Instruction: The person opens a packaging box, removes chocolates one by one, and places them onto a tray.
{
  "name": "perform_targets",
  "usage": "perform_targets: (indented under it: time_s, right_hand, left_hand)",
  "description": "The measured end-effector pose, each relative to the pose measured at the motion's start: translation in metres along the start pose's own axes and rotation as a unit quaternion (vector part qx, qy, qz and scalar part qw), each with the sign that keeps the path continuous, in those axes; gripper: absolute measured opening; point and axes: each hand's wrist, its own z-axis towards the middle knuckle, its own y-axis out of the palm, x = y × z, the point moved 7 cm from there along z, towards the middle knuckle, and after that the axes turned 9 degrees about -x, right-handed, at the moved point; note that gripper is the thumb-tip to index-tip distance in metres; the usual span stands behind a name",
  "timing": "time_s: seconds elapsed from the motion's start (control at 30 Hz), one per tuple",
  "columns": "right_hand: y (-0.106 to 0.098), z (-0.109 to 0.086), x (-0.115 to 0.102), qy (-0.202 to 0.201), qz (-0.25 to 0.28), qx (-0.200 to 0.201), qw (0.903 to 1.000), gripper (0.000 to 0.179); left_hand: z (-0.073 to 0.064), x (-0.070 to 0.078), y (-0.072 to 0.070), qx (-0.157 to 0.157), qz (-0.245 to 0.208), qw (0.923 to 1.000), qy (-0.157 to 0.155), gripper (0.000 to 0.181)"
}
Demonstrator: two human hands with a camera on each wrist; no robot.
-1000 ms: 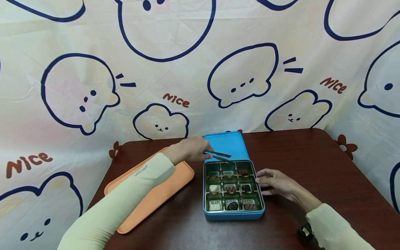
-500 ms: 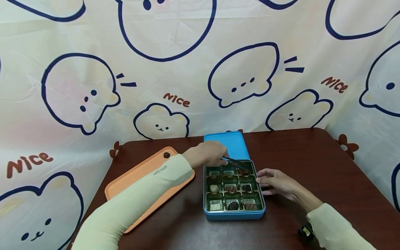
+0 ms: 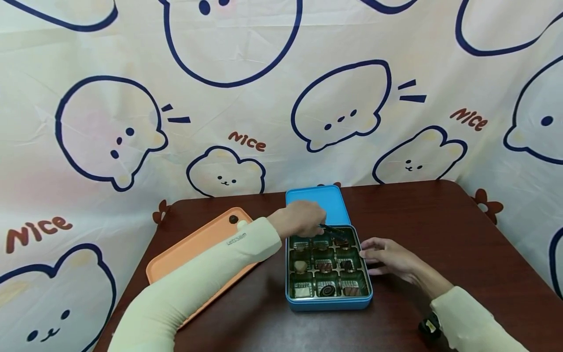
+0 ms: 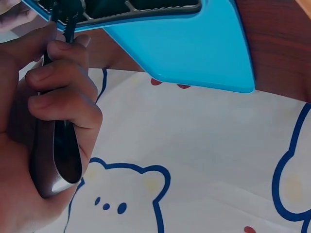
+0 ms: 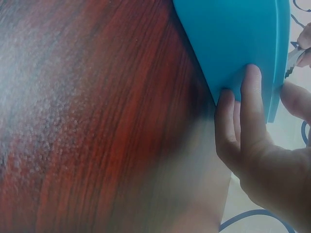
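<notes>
Tongs in left hand over box; right hand touching side.

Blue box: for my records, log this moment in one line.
left hand: holds tongs at box; right hand: touches box; lid: open; tray: two sweets visible

Your tongs look like smooth, glossy metal. The box before you has a smooth, satin finish, its insert shiny like plastic. Your tray resembles smooth matt plastic, your bench glossy grained wood, your sleeves matt cloth, the backdrop creased cloth.
</notes>
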Motion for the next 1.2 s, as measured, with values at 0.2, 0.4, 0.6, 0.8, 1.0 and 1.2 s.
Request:
perform_targets:
  time_s: [0.2,0.4,0.6,0.8,1.0,1.2]
  right_hand:
    - [0.000,0.000,0.000,0.000,0.004,-0.002,1.0000,0.057]
    - [0.000,0.001,0.000,-0.001,0.009,-0.005,0.9999,0.056]
    - [-0.001,0.003,0.001,0.002,0.013,-0.005,0.9999,0.055]
    - [-0.001,0.003,0.003,0.006,0.015,-0.004,0.9999,0.054]
    - [-0.002,0.004,0.003,0.006,0.015,-0.001,0.9999,0.054]
    - [-0.003,0.003,0.002,0.004,0.014,-0.002,0.9999,0.054]
  left_hand:
    - [0.005,0.007,-0.002,0.002,0.026,0.9995,-0.017,0.022]
    - [0.007,0.014,-0.003,0.001,0.056,0.9979,-0.032,0.033]
    - [0.010,0.019,-0.004,0.003,0.071,0.9966,-0.040,0.031]
    - [0.012,0.024,-0.005,-0.003,0.079,0.9960,-0.042,0.040]
    - [0.017,0.030,-0.007,-0.015,0.082,0.9949,-0.057,0.039]
    - [0.024,0.032,-0.005,-0.030,0.078,0.9943,-0.066,0.040]
